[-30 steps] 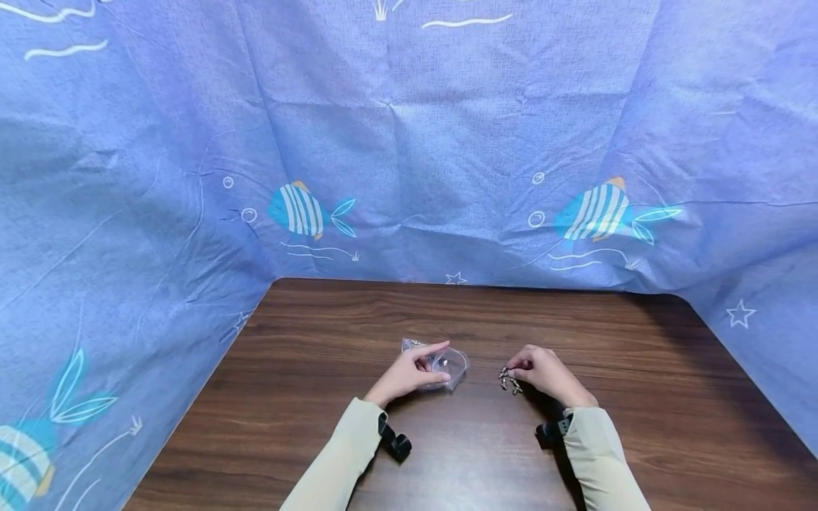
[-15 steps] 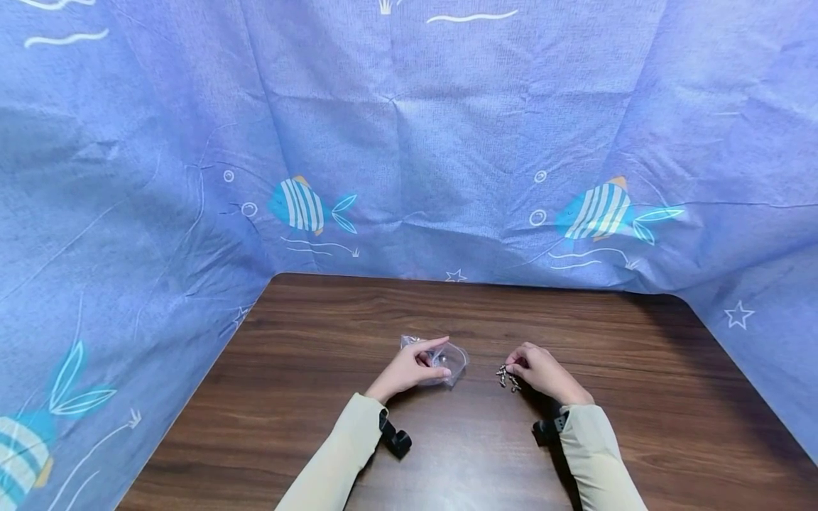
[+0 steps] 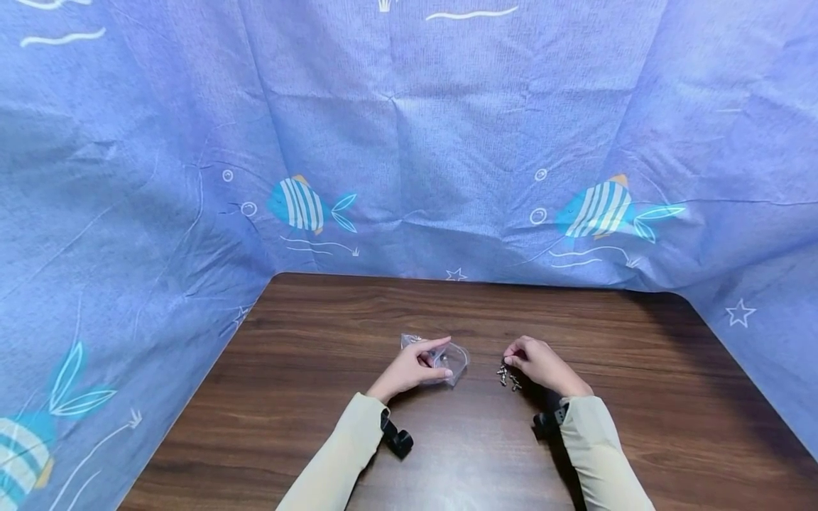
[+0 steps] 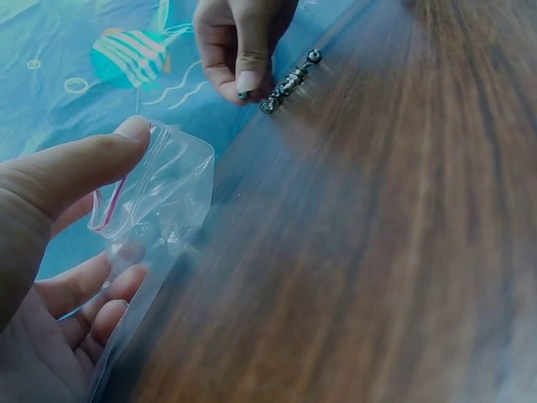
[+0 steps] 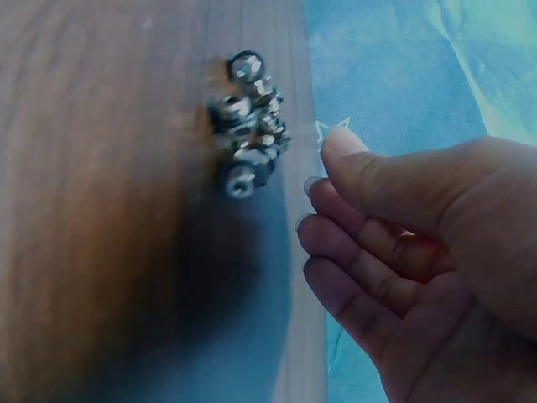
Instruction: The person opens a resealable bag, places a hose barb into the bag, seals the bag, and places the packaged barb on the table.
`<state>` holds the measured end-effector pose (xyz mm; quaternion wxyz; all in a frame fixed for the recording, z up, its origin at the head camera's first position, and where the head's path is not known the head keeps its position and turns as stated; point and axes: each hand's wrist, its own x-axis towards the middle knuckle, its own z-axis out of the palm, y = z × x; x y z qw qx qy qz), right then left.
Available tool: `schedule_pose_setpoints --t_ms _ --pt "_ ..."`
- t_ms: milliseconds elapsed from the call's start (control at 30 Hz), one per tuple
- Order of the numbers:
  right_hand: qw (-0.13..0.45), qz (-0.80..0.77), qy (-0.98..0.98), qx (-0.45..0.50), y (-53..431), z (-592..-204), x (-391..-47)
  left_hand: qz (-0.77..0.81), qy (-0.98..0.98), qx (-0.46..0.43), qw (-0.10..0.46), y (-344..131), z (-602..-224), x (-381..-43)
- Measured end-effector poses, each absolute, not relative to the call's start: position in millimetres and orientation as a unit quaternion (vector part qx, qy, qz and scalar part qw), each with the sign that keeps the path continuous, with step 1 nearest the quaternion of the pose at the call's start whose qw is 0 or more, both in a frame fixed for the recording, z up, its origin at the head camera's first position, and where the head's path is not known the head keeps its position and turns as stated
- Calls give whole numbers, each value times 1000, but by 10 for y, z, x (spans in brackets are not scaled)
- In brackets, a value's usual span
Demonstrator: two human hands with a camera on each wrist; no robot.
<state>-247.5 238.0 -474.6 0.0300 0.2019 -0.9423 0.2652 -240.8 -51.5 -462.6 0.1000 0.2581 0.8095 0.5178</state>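
Over one brown woodgrain table [image 3: 224, 397], the left hand [image 3: 405, 370] holds one clear plastic zip bag [image 4: 172, 180]; the right hand [image 3: 542, 365] pinches one small dark piece [image 4: 243, 95] beside silver metal fittings [image 5: 256, 126] too bunched to count

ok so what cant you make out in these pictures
Number of metal pieces, right wrist view: blurred, overlapping.
Shape of the small dark piece in the right hand, left wrist view: too small, partly thumb-covered.
Part of the plastic bag, head view: behind the left hand.

Clear, red-striped zip bag [image 4: 189, 176], creased; silvery metal pieces [image 5: 252, 126] clustered nearby, at right.
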Motion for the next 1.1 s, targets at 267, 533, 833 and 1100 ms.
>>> schedule_pose_setpoints --t_ms 267,533,833,1100 --pt "61 259 -930 252 2267 -4626 -2556 518 811 256 94 -499 -4626 -2401" --pt "59 263 -917 295 2093 -4513 -2593 516 810 262 96 -506 -4626 -2393" --pt "37 263 -905 334 1897 -4463 -2623 509 814 263 93 -513 -4641 -2393" --pt "28 252 -906 340 1774 -4475 -2627 505 820 259 76 -490 -4957 -2558"
